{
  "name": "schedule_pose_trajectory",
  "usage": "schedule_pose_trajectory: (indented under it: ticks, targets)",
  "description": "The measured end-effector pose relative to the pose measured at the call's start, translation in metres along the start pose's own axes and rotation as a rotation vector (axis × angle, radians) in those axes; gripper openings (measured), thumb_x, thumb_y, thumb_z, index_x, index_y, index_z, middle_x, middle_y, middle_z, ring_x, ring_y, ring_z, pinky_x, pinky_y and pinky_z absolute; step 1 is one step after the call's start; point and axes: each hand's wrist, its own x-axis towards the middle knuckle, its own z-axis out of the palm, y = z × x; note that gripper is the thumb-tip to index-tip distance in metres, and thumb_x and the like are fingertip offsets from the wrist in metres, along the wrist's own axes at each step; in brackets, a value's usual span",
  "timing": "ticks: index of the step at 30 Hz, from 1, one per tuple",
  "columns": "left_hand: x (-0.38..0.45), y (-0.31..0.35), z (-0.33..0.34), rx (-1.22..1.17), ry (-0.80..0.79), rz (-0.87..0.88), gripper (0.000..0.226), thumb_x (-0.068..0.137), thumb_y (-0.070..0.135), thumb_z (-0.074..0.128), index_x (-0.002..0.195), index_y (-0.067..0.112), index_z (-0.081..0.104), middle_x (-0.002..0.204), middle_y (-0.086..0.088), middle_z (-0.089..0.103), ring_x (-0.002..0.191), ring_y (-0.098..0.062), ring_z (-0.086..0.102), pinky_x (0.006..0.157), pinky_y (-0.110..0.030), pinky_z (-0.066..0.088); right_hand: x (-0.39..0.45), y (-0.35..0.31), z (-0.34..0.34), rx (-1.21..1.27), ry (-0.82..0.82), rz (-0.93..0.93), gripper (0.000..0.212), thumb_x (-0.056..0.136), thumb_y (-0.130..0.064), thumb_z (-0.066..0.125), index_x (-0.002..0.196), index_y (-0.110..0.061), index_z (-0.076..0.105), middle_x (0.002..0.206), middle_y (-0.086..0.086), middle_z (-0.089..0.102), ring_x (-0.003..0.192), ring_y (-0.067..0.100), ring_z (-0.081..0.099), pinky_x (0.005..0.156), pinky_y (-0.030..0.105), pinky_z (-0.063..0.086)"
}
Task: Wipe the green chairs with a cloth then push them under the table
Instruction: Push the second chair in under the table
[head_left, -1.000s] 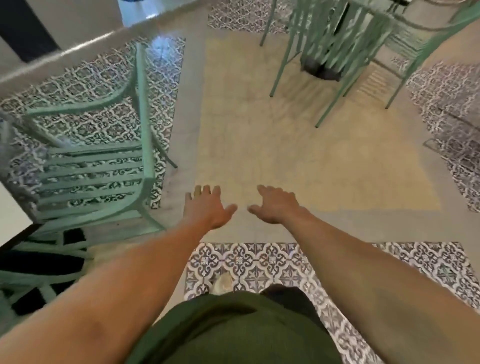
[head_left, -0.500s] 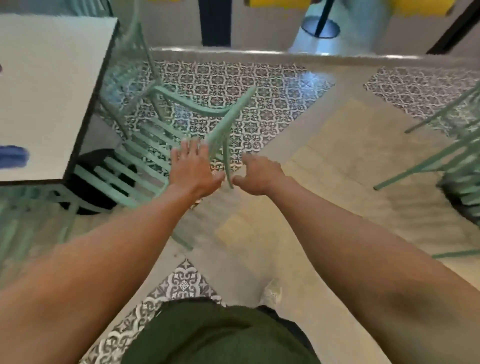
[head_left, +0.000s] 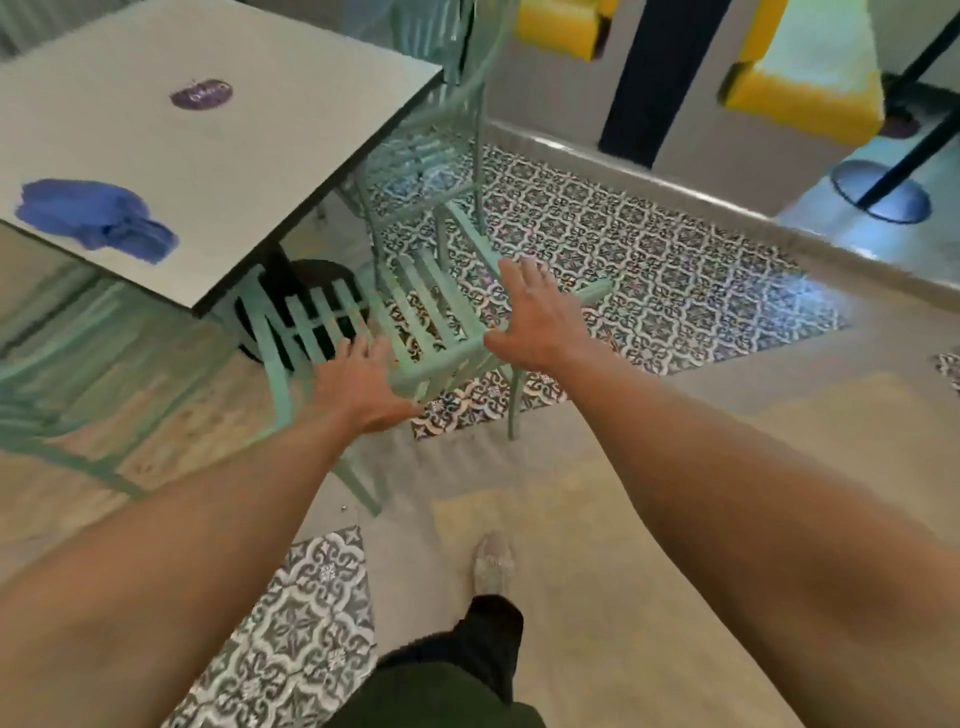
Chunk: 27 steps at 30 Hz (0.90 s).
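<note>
Nearest the body, both arms reach out: left hand (head_left: 358, 387) and right hand (head_left: 535, 317), fingers spread and empty, over the slatted green chair (head_left: 415, 322), not yet pushed under the white table (head_left: 218, 171); beyond, the blue cloth (head_left: 93, 218) lies there, wiping likely done.

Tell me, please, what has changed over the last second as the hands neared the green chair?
Both hands swung from bare floor to the green chair; left hand and right hand now spread open at its backrest, gripping nothing. The blue cloth stays on the table.
</note>
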Motion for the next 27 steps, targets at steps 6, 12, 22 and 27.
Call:
schedule_pose_trajectory:
  ticks: [6,12,22,27]
  targets:
    - [0.011,0.010,0.022,-0.157,0.058,-0.191,0.030,0.071,0.047,0.055,0.096,0.033,0.065,0.069,0.010,0.054,0.067,-0.016,0.051,0.055,-0.027,0.035,0.031,0.034,0.053,-0.251,-0.314,-0.131,0.085,0.073,-0.041,0.066,0.143,-0.021,0.022,0.150,0.014,0.030,0.141,0.038,0.019,0.113,0.064,0.006]
    - [0.018,0.014,0.017,-0.175,-0.029,-0.337,0.026,0.065,0.043,0.053,0.080,0.025,0.063,0.063,0.008,0.050,0.063,-0.016,0.051,0.061,-0.030,0.038,0.070,0.055,0.053,-0.336,-0.366,-0.286,0.029,0.082,-0.031,0.060,0.110,-0.025,0.058,0.085,-0.005,0.056,0.083,0.018,0.056,0.094,0.047,0.045]
    - [0.021,0.021,0.014,-0.131,-0.110,-0.402,0.034,0.066,0.042,0.055,0.093,0.031,0.072,0.075,0.007,0.062,0.077,-0.021,0.061,0.062,-0.029,0.038,0.108,0.077,0.055,-0.425,-0.432,-0.573,0.017,0.076,-0.040,0.056,0.079,-0.024,0.053,0.062,-0.006,0.049,0.053,0.011,0.046,0.054,0.027,0.038]
    - [0.020,0.052,0.018,-0.140,-0.105,-0.475,0.037,0.068,0.049,0.058,0.099,0.033,0.070,0.086,0.005,0.067,0.087,-0.022,0.063,0.070,-0.030,0.042,0.117,0.103,0.052,-0.404,-0.442,-0.672,0.017,0.074,-0.038,0.054,0.075,-0.021,0.051,0.060,-0.004,0.046,0.052,0.015,0.046,0.055,0.028,0.042]
